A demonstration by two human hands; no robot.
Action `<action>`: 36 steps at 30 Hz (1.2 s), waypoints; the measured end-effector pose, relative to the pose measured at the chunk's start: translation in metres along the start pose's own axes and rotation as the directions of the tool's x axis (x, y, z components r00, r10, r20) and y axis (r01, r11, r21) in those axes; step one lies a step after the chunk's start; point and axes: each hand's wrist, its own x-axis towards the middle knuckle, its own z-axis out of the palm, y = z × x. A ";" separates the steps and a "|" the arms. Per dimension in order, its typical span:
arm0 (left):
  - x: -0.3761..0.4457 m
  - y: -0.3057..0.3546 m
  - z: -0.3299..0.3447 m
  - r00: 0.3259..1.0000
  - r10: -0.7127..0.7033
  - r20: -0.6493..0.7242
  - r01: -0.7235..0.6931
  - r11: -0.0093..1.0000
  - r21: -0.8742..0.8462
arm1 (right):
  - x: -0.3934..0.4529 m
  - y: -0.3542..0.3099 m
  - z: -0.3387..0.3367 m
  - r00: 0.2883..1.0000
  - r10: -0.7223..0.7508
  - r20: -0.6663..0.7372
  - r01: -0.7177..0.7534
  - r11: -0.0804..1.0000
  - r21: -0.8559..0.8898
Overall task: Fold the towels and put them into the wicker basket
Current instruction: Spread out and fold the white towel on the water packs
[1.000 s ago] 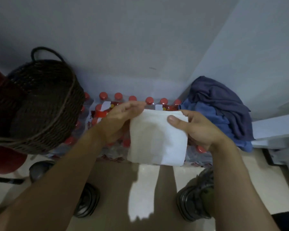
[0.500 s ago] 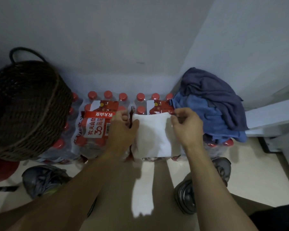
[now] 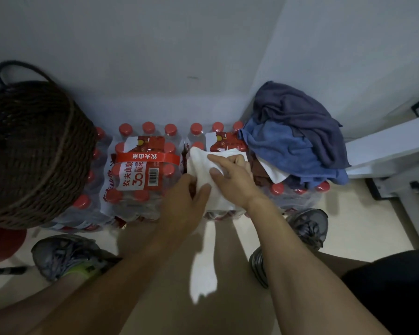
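A small white towel [image 3: 200,166], partly folded, lies on top of the shrink-wrapped bottle packs [image 3: 140,175]. My left hand [image 3: 185,204] holds its near left edge, thumb on top of the cloth. My right hand [image 3: 234,176] lies across the towel's right side with index finger and thumb stretched over it and the other fingers curled at its far edge. The dark wicker basket [image 3: 36,153] stands on the packs at the left; its inside is too dark to read. A pile of unfolded towels sits at the right: dark grey-blue [image 3: 298,117], blue [image 3: 283,151], white [image 3: 273,171].
Red-capped water bottles in plastic wrap form the work surface against a grey wall. My two shoes [image 3: 65,255] [image 3: 307,228] stand on the pale floor below. A white frame [image 3: 387,146] juts in at the right. A red object [image 3: 3,243] sits under the basket.
The towel went from held up in the air down onto the bottle packs. My right hand then slid across it, and my left hand dropped to its near edge.
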 end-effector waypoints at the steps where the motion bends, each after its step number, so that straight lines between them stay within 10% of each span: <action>1: 0.001 -0.003 0.002 1.000 -0.021 0.007 0.021 1.000 0.003 | 0.000 0.000 0.001 1.000 0.001 -0.005 -0.001 1.000 0.019; 11: 0.003 -0.020 0.003 0.963 -0.249 0.105 0.264 0.952 -0.156 | -0.003 -0.001 0.005 0.998 -0.034 -0.050 0.027 0.991 -0.131; 16: -0.004 -0.010 0.000 0.939 0.273 -0.208 -0.211 0.938 0.277 | 0.002 -0.002 0.002 1.000 0.008 -0.019 -0.009 1.000 -0.028; 19: -0.005 -0.016 0.001 0.867 0.497 0.044 -0.492 0.836 0.243 | 0.004 -0.004 -0.012 0.995 0.081 0.058 -0.095 0.946 0.309; 24: -0.003 -0.036 0.001 0.841 0.496 0.214 -0.537 0.811 0.230 | -0.012 -0.006 -0.044 0.986 0.157 0.058 -0.152 0.699 0.699; 36: 0.016 -0.038 -0.013 0.906 0.382 0.183 -0.399 0.914 0.069 | -0.045 0.007 -0.061 0.966 0.068 0.248 -0.091 0.992 0.084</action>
